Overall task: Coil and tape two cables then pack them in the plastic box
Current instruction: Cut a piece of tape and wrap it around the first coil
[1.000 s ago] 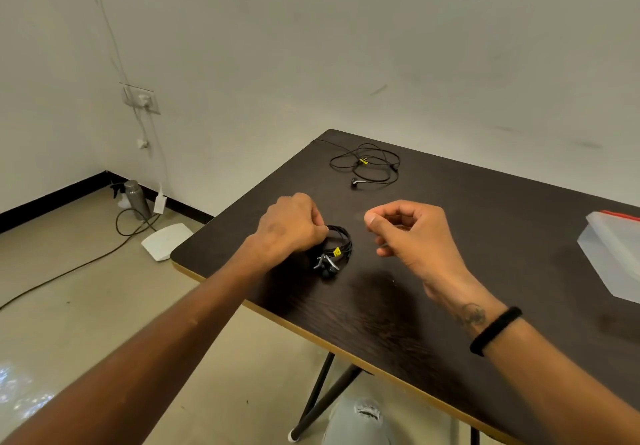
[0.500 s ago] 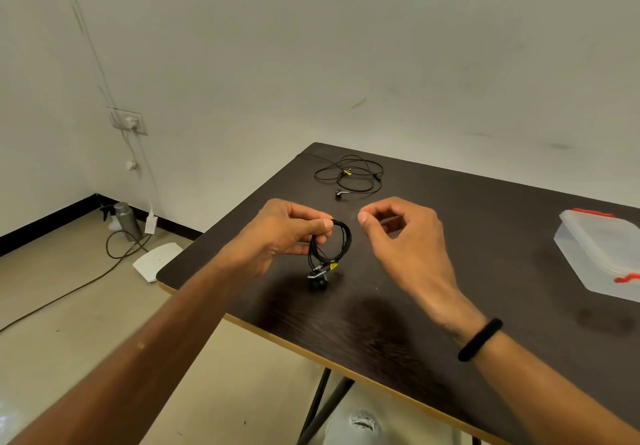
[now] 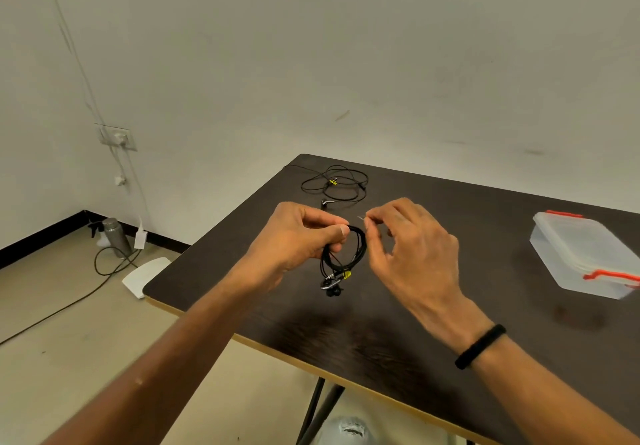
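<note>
The coiled earphone cable (image 3: 343,257), a thin black cord wound into a narrow oval loop, is hanging upright above the dark wood-grain surface (image 3: 398,323), its long axis running top to bottom. Its earbuds and a small yellow tag are dangling at the lower end, close over the surface. The left hand (image 3: 298,240) is pinching the top of the coil between thumb and curled fingers. The right hand (image 3: 412,247) is hovering just beside the coil, its thumb and forefinger pinching a small pale sliver (image 3: 362,217) that is too fine to identify. A black band is circling the right wrist. Farther back, the second earphone cable (image 3: 334,186) is lying loose and uncoiled in flat, sprawling loops. Well apart to the right, the plastic box (image 3: 585,257), translucent and rectangular with red clips, is sitting closed.
</note>
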Available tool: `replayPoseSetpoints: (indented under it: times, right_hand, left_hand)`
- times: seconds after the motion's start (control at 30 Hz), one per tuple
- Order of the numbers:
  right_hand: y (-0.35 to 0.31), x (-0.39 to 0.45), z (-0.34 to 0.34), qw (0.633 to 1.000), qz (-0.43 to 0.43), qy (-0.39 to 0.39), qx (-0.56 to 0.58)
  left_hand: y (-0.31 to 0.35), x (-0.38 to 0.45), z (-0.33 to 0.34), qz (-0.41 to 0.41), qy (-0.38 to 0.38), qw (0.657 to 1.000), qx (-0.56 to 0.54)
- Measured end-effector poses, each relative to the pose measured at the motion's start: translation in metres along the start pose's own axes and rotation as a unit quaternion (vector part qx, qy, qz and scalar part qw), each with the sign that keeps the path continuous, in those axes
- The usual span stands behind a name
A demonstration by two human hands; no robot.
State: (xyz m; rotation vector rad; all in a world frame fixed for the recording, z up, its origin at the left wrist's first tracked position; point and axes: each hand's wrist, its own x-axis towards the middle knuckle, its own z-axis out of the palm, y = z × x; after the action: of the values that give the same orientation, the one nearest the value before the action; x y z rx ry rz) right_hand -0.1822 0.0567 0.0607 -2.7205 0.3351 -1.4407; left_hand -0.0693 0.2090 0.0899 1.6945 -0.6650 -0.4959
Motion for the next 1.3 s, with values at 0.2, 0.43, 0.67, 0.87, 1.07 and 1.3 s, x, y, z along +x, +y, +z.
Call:
replayPoseSetpoints:
  times: [0.2, 0.43, 0.67, 0.87, 1.07, 1.3]
  right_hand:
    - [0.002, -0.004, -0.007, 0.998, -0.016, -0.063, -0.013]
    - [0.005, -0.007, -0.021, 0.997, -0.011, -0.071, 0.005]
    - [0.010, -0.011, -0.038, 0.997, 0.007, -0.077, 0.015]
    - [0.017, -0.015, -0.059, 0.996, 0.012, -0.091, -0.003]
    - [0.030, -0.023, -0.083, 0.987, 0.057, -0.149, 0.027]
    - [0.049, -0.029, -0.122, 0.918, 0.196, -0.206, 0.275]
  left_hand:
    - [0.002, -0.004, 0.007, 0.015, -0.004, 1.000, 0.014]
    - [0.009, -0.013, 0.021, 0.043, 0.014, 0.999, -0.006]
    - [0.019, -0.022, 0.040, 0.064, 0.038, 0.997, -0.016]
    - [0.026, -0.025, 0.055, 0.088, 0.031, 0.996, 0.001]
    - [0.033, -0.030, 0.074, 0.116, 0.022, 0.993, 0.008]
    - [0.048, -0.037, 0.091, 0.162, 0.006, 0.986, 0.044]
